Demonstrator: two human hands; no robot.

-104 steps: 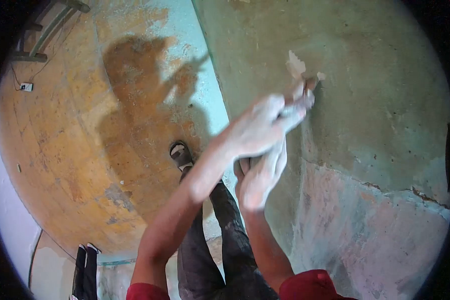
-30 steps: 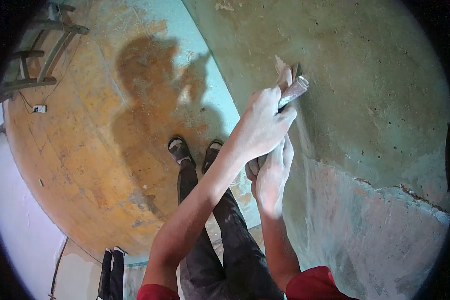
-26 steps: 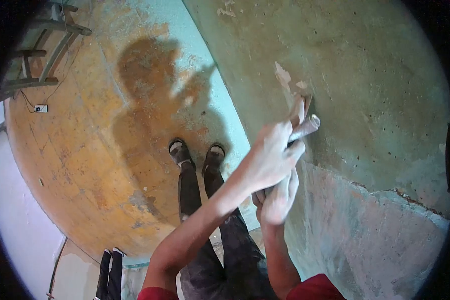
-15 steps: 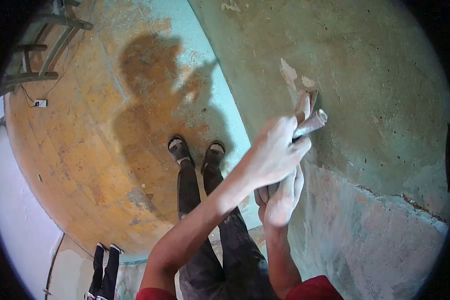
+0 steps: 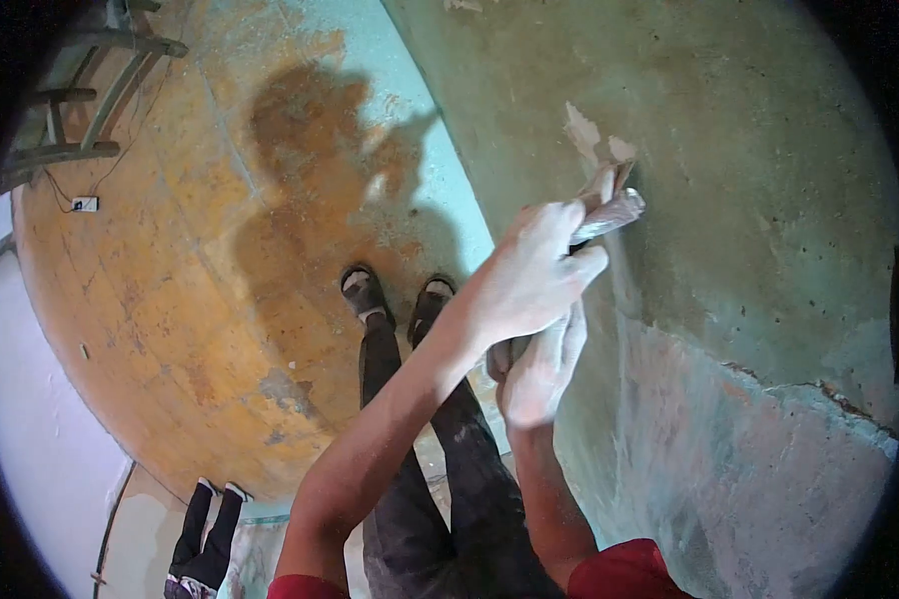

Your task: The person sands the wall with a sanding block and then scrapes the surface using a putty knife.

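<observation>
My left hand is closed around a scraper-like tool with a rounded, pale-smeared handle. Its index finger reaches along the tool toward the wall, and the thin edge there is mostly hidden by the fingers. Just above the fingertips is a pale bare patch on the greenish wall. Below my left hand and close to its wrist, my right hand has its fingers curled in. What it holds, if anything, is hidden. Whitish dust coats both hands.
A worn orange floor with a pale strip meets the wall. My sandalled feet stand near it. Wooden furniture and a corded power socket are at upper left. Another person's legs show at lower left. Rough plaster covers the lower wall.
Both hands and the tool have shifted a little up and left, closer to the pale patch. A faint light streak now shows on the wall below the tool. My grip looks the same.
</observation>
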